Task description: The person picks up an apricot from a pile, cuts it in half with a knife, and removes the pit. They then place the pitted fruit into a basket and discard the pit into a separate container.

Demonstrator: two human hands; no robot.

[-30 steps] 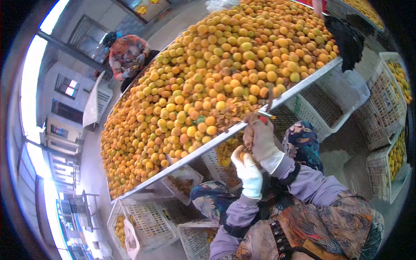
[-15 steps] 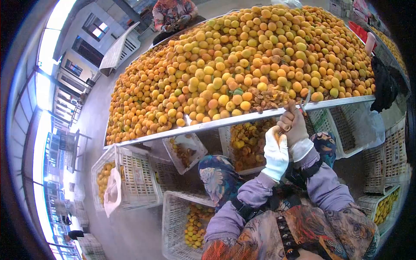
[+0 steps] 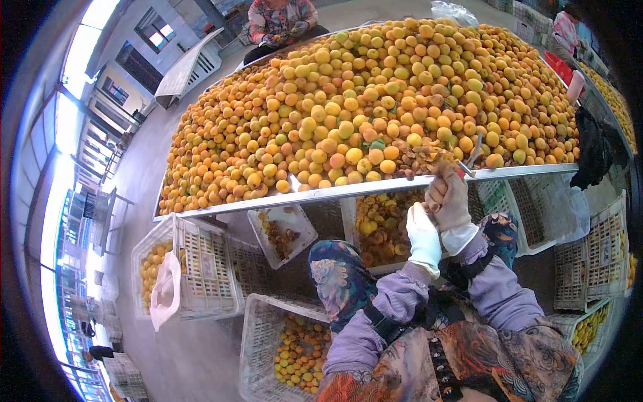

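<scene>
My right hand (image 3: 450, 199), with a pale glove cuff, is wrapped round a small cutting tool (image 3: 473, 155). A bit of red and a curved metal blade show beyond the fingers, at the edge of the apricot table (image 3: 375, 186). Against it, on the lower left, my left hand (image 3: 423, 234) in a white glove is closed. Whatever lies between its fingers is hidden. Just beyond both hands, brown and torn apricot scraps (image 3: 423, 157) lie by the table rim, in front of a large heap of apricots (image 3: 335, 107).
Under the table, a crate (image 3: 349, 224) holds opened apricots, beside a small white tray (image 3: 305, 242). Crates of apricots stand at left (image 3: 209, 268) and near my legs (image 3: 251, 348). A black cloth (image 3: 592, 147) hangs at right. Another person (image 3: 281, 20) sits across the table.
My view has shifted slightly. The tool has turned in my right hand, so more of its metal shows. An orange patch by my left fingers is no longer visible.
</scene>
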